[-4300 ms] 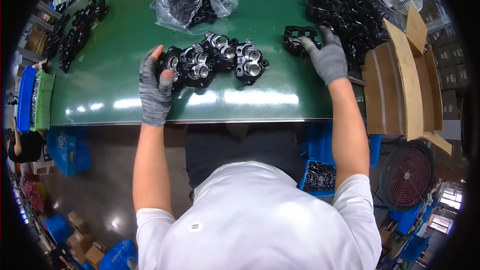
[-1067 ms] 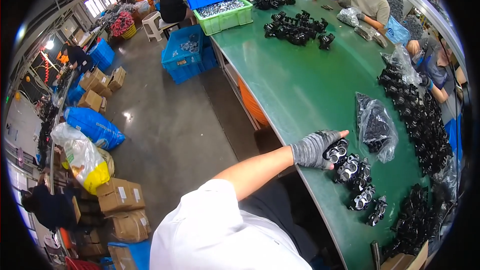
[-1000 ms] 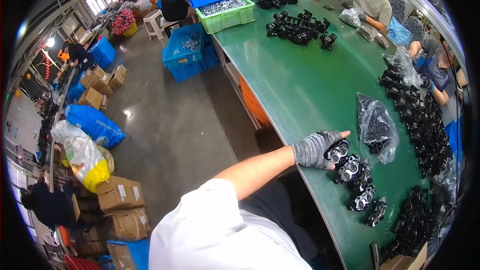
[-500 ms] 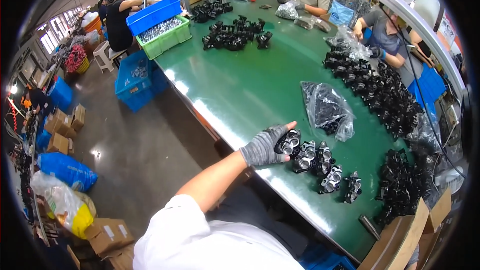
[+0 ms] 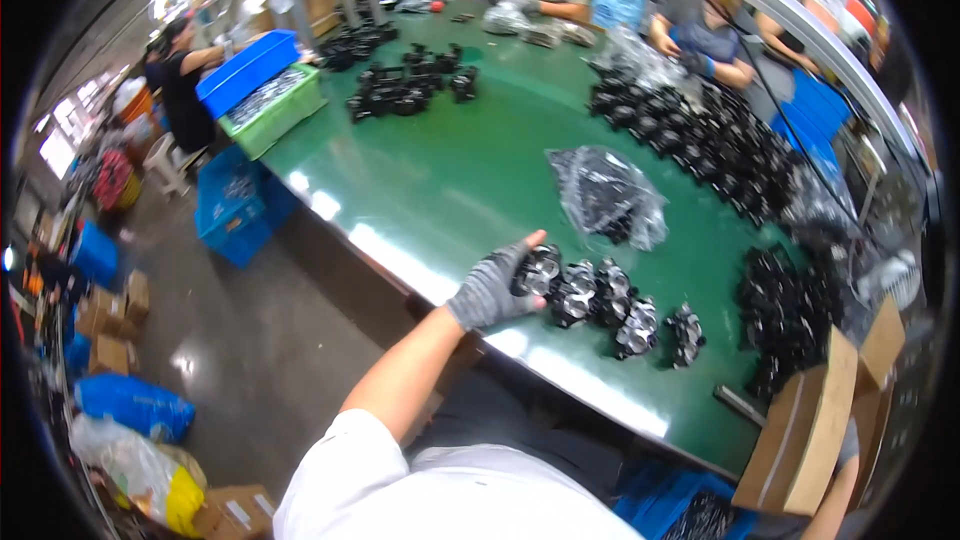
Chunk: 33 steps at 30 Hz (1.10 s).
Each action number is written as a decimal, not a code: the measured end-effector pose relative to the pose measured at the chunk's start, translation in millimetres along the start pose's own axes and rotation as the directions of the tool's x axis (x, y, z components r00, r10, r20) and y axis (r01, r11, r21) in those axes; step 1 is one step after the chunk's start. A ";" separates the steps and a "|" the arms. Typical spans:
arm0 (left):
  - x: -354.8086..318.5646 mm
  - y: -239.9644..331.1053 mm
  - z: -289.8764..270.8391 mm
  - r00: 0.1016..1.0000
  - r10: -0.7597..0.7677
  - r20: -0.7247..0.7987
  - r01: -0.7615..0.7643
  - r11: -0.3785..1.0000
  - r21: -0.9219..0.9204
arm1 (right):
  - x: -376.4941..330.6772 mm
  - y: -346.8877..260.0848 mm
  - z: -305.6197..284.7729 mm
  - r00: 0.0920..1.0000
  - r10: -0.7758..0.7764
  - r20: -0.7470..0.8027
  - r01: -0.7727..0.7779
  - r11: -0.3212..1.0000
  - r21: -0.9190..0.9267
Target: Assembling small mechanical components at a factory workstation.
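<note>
At the near edge of the green table (image 5: 450,195), my left hand (image 5: 490,290), in a grey fingerless glove, curls around a black cast-metal part (image 5: 541,272) with bright round bores, thumb on its far side. It is the leftmost of a short row. Close by it stand a second such part (image 5: 575,295), a third (image 5: 614,288) and a fourth (image 5: 637,328). Slightly apart on the right is another casting (image 5: 686,336). My right hand (image 5: 849,442) is at the cardboard box (image 5: 795,440) at lower right; the glove shows partly, its fingers hidden behind the cardboard.
A clear plastic bag of black pieces (image 5: 608,198) lies beyond the row. Black castings (image 5: 690,140) are heaped along the right side, more (image 5: 405,85) at the far left. A green crate (image 5: 275,110) carries a blue bin (image 5: 248,72). Co-workers sit across the table.
The view has shifted, so the table and parts appear farther left and higher. My right forearm now shows beside the cardboard box. My left hand stays on the same casting.
</note>
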State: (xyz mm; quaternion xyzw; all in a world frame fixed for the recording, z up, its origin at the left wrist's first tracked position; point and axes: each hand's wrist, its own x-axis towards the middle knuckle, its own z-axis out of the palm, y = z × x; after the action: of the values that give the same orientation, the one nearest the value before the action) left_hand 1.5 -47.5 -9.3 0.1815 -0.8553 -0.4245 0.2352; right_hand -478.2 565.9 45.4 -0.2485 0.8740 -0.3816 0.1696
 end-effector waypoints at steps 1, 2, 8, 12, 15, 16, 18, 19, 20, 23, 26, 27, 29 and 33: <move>-4.3 -3.1 -2.9 0.999 -0.022 -0.035 0.021 0.999 -0.030 | -22.4 5.9 -7.4 0.999 0.030 -0.025 -0.030 1.000 -0.005; -5.4 -5.1 -4.3 1.000 -0.007 -0.015 0.006 0.999 -0.048 | -39.5 9.0 -17.2 0.997 0.053 -0.052 -0.054 0.998 -0.013; -1.3 -1.7 -1.2 0.999 0.022 -0.043 -0.022 1.000 0.008 | -48.7 -19.1 -73.0 0.989 0.061 -0.132 -0.074 0.993 -0.097; -1.8 -1.0 -2.1 0.998 0.037 -0.041 -0.036 0.999 0.032 | -21.2 -40.0 -80.7 0.992 0.041 -0.118 -0.057 0.989 -0.135; -4.3 -1.9 -4.2 0.998 0.036 -0.058 -0.035 0.999 0.026 | -11.4 -45.0 -81.4 0.992 0.046 -0.114 -0.063 0.987 -0.151; -4.3 -2.1 -4.8 0.997 0.041 -0.061 -0.039 0.999 0.025 | -9.5 -45.8 -81.3 0.992 0.049 -0.115 -0.067 0.986 -0.154; -2.9 -2.5 -4.0 0.997 0.037 -0.062 -0.035 0.999 0.029 | -6.4 -47.4 -81.9 0.991 0.053 -0.122 -0.072 0.985 -0.158; -2.7 -2.5 -4.1 0.998 0.034 -0.059 -0.032 0.999 0.034 | -4.6 -48.7 -81.6 0.991 0.053 -0.126 -0.073 0.985 -0.159; -2.8 -2.3 -4.9 0.998 0.030 -0.058 -0.028 0.999 0.040 | -2.2 -50.4 -80.8 0.990 0.052 -0.129 -0.072 0.985 -0.159; -5.1 0.3 -6.0 0.999 0.009 -0.031 -0.007 0.999 0.047 | 7.4 -56.6 -78.0 0.990 0.041 -0.138 -0.063 0.985 -0.160; -8.5 -0.4 -3.9 0.999 0.013 -0.036 -0.011 0.998 0.061 | 29.7 -63.6 -66.0 0.989 0.012 -0.148 -0.034 0.989 -0.143; -11.4 -2.3 -2.1 0.999 0.017 -0.043 -0.014 0.998 0.061 | 40.0 -65.5 -59.0 0.989 0.003 -0.146 -0.022 0.991 -0.134; -9.4 -3.5 -5.5 0.998 0.011 -0.060 -0.006 0.997 0.076 | 62.3 -67.6 -40.2 0.991 -0.010 -0.132 -0.005 0.993 -0.117; 0.9 -1.6 -0.8 1.000 0.007 -0.015 -0.006 0.998 0.059 | 92.7 -58.3 1.0 0.997 0.015 -0.073 -0.022 0.994 -0.103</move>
State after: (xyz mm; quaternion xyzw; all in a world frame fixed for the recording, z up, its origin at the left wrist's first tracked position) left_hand 1.4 -49.4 -9.9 0.1887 -0.8662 -0.3970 0.2377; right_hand -535.8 479.0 78.6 -0.2350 0.9004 -0.3429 0.1282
